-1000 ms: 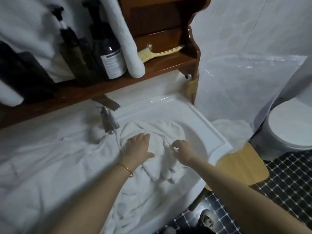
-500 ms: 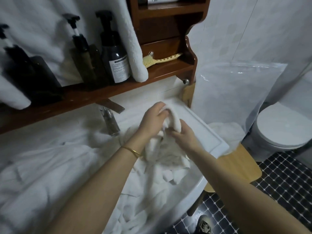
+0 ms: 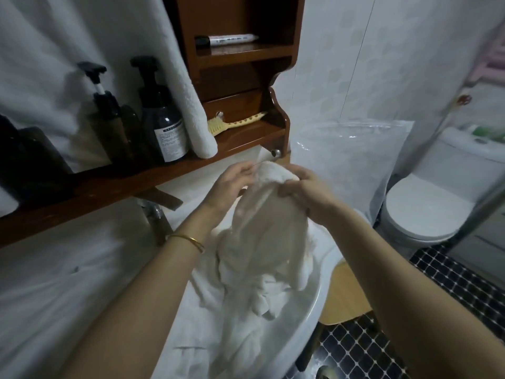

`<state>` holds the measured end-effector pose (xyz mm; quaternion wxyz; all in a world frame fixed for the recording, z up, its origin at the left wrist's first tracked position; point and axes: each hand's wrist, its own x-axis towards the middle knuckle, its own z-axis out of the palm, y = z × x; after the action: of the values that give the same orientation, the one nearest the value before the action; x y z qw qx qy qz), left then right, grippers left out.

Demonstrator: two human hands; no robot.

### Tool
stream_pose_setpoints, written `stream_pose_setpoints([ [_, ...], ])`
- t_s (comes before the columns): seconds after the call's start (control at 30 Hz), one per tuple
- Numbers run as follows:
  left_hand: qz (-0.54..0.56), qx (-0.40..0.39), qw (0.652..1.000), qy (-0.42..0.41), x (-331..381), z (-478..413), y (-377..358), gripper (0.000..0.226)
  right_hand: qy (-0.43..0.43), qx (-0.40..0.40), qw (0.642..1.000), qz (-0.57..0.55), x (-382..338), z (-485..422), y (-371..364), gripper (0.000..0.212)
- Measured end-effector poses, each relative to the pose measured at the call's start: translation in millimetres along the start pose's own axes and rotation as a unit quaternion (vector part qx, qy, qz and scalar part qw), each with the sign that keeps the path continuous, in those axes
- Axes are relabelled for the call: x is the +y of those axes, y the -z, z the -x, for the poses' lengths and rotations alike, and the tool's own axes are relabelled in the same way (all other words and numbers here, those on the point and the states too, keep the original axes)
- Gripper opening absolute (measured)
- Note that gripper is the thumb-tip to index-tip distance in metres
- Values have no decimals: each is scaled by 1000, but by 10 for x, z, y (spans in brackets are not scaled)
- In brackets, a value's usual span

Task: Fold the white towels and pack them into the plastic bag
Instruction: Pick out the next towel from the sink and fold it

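From my feed, the fingers (image 3: 239,172) of the left hand (image 3: 231,187) are curled over the top edge of a white towel (image 3: 262,222), pinching the fold. The right hand (image 3: 310,194) faces it, its fingers (image 3: 293,190) bent and closed on the same edge from the other side. The two hands are close together with only the bunched rim of cloth between them, and both hold it raised over the sink (image 3: 322,294).

Both wrists angle inward. The left forearm comes up from the lower left with a thin gold bracelet (image 3: 188,239) on the wrist, and the right forearm crosses in from the lower right. The towel hangs from the grip in a loose drape, and its lower end runs down into a heap of towels (image 3: 246,324) lying in the basin. More white cloth (image 3: 68,283) is spread over the worktop to the left, beside the tap (image 3: 155,214).

The plastic bag (image 3: 355,160) stands upright to the right of the sink, against the tiled wall and behind a wooden stool (image 3: 344,294). I can't tell whether its mouth is open.

Behind the hands, a wooden shelf (image 3: 109,184) carries dark pump bottles (image 3: 161,121), a hanging rolled towel (image 3: 194,113) and a yellow brush (image 3: 235,123). A toilet (image 3: 420,212) sits at the far right.
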<state>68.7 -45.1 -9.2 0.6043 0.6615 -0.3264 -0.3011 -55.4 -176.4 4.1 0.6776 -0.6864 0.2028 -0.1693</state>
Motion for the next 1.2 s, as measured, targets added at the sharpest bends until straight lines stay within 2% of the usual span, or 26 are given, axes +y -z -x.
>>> stream_pose_setpoints([
  [0.07, -49, -29, 998, 6, 37, 15, -23, 49, 11, 30, 999, -12, -32, -6, -21, 37],
  [0.17, -71, 64, 995, 13, -64, 110, -89, 41, 1, 144, 987, -68, -38, -60, 16, 21],
  [0.23, -141, 32, 988, 56, -208, 182, -90, 44, -25, 203, 970, -133, -34, -97, 84, 12],
  [0.27, -200, -4, 976, 88, -286, 214, -85, 51, -34, 216, 961, -171, -38, -125, 114, 11],
  [0.33, -345, -37, 929, 129, -461, 292, -90, 65, -40, 212, 938, -270, -27, -191, 164, 11],
  [0.4, -441, -7, 892, 101, -626, 342, -115, 52, -46, 205, 915, -344, -29, -237, 202, 15],
  [0.47, -461, 48, 885, 52, -686, 361, -104, 23, -48, 210, 911, -351, 1, -268, 205, 14],
  [0.53, -430, 98, 897, 31, -616, 321, -35, 16, -55, 243, 940, -233, 60, -276, 190, 20],
  [0.6, -364, 126, 922, 36, -435, 242, 53, 16, -92, 269, 958, 49, 214, -238, 198, 45],
  [0.67, -282, 136, 949, 30, -196, 146, 110, 17, -125, 206, 927, 287, 387, -151, 210, 62],
  [0.73, -189, 131, 972, 37, 30, 50, 111, 20, -126, 129, 896, 405, 517, -56, 168, 60],
  [0.8, -93, 127, 984, 80, 213, -49, 63, 28, -57, 138, 887, 437, 552, 20, 86, 51],
  [0.87, -23, 140, 979, 144, 345, -147, 18, 36, 105, 191, 917, 335, 535, 133, -53, 44],
  [0.9, -3, 142, 975, 172, 387, -197, 10, 38, 190, 184, 922, 283, 508, 207, -123, 47],
  [0.93, 15, 134, 972, 190, 413, -235, -8, 40, 256, 143, 916, 275, 503, 277, -174, 55],
  [0.97, 34, 121, 972, 200, 430, -249, -22, 40, 297, 96, 897, 314, 523, 332, -217, 65],
  [1.0, 54, 110, 970, 211, 429, -250, -43, 38, 319, 71, 862, 388, 560, 349, -237, 73],
  [1.03, 75, 102, 966, 225, 408, -249, -60, 34, 330, 81, 827, 448, 581, 342, -237, 74],
  [1.07, 88, 95, 962, 239, 376, -238, -79, 29, 334, 116, 808, 471, 582, 314, -225, 63],
  [1.13, 84, 85, 960, 254, 287, -220, -115, 29, 352, 190, 803, 441, 496, 269, -195, 21],
  [1.17, 67, 86, 960, 257, 243, -216, -121, 34, 356, 203, 810, 419, 442, 243, -171, 8],
  [1.2, 52, 91, 960, 258, 199, -205, -127, 39, 343, 206, 827, 395, 390, 213, -147, 14],
])
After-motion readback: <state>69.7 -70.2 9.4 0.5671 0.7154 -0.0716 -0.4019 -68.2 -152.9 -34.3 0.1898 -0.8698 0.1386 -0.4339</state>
